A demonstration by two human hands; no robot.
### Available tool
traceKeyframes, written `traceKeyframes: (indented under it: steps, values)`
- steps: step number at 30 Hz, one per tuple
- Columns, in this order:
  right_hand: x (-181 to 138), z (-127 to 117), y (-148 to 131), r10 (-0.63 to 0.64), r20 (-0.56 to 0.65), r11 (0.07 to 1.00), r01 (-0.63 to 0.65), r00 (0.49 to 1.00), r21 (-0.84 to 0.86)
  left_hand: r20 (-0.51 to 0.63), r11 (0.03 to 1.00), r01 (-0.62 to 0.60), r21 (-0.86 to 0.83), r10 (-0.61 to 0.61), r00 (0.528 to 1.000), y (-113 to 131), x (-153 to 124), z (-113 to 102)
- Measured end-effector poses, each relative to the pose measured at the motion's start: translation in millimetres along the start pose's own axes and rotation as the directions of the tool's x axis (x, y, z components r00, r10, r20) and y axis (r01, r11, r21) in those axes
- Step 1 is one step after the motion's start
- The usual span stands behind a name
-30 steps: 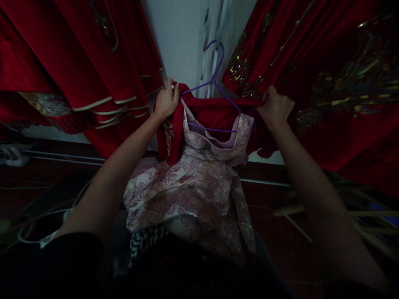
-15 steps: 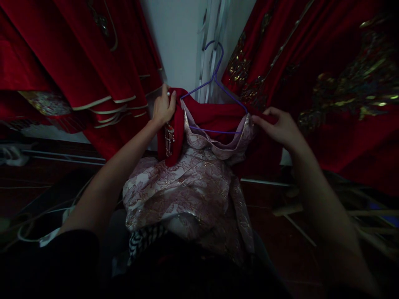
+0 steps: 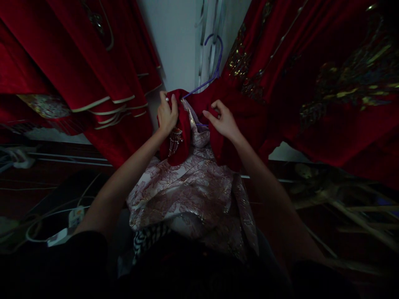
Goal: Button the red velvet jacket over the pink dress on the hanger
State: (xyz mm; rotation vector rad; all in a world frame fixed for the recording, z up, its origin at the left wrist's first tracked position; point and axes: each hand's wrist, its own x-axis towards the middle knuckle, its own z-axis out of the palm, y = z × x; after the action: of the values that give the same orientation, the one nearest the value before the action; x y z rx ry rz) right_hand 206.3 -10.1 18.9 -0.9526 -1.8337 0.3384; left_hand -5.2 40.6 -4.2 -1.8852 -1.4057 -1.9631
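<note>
At the bottom edge, close to my body, my dark sleeves point(image 3: 90, 257) run into shadow, and a black-and-white patterned cloth point(image 3: 151, 236) shows under the skirt of the pale pink brocade dress point(image 3: 190, 191), which is spread over my lap. By my left forearm sit a white plug-like block point(image 3: 60, 236) and its looping cable point(image 3: 29, 232); pale wooden bars point(image 3: 358, 209) lie in the gloom beyond my right forearm, too dim to make out well, over the dark floor point(image 3: 268, 211).

Further up, my left hand point(image 3: 167, 116), a pearl-like bead on one finger, is clamped on the shoulder of a red garment point(image 3: 181, 155), just above its beaded tassel point(image 3: 175, 141). My right hand point(image 3: 225, 121) pinches the same garment's other front edge between thumb and curled fingers. The red cloth lies around the dress's top, and its right side, with my right hand, blocks my view of that shoulder and of one arm of the purple hanger point(image 3: 220, 58). The hook stands up in front of metal strips point(image 3: 202, 50); I cannot tell whether they touch.

Beyond, red gowns with pale piping point(image 3: 77, 62) hang to the left, gold-embroidered red gowns point(image 3: 318, 37) to the right, and the pale wall point(image 3: 177, 41) shows between them.
</note>
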Motion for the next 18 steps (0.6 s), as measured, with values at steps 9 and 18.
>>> traceKeyframes:
  steps: [9, 18]
  values:
    - [-11, -2, 8, 0.025, 0.053, 0.989, -0.033, 0.998, 0.146, 0.261, 0.964, 0.002, -0.265, 0.07, 0.963, 48, -60, 5]
    - [-26, -7, -2, 0.108, 0.111, 0.938, -0.139, 0.988, 0.319, 0.156, 0.911, 0.167, -0.377, -0.115, 0.981, 90, -57, 32]
